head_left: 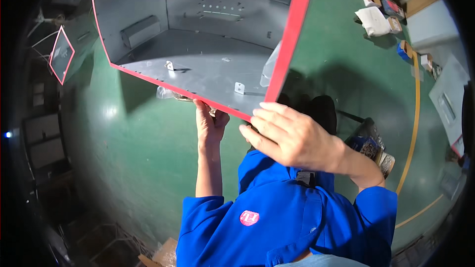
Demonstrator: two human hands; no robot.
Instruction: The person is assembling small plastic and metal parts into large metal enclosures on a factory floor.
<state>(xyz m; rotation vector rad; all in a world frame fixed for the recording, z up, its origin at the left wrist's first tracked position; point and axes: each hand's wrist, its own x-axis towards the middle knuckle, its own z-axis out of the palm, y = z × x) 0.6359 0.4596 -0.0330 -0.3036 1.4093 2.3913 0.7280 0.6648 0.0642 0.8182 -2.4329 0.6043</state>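
Note:
A large grey metal cabinet (213, 49) with red-lined edges stands in front of me, its open side toward me. Two small metal brackets (239, 88) stick up from its inner panel. My left hand (212, 120) is closed below the near red edge, its thumb up against that edge. Small shiny pieces show by its fingers, too hidden to name. At the near right corner, my right hand (289, 136) lies with fingers stretched and spread against the red edging (284, 44). The fingertips touch the corner, and no separate object shows in this hand.
Beneath the cabinet's near edge, a clear plastic bag (166, 92) shows. A stool-like stand with a container (368, 141) is close to my right elbow. Boxes and a white bag (373, 21) lie far right on the green floor (148, 153). Another red-edged panel (62, 55) stands far left.

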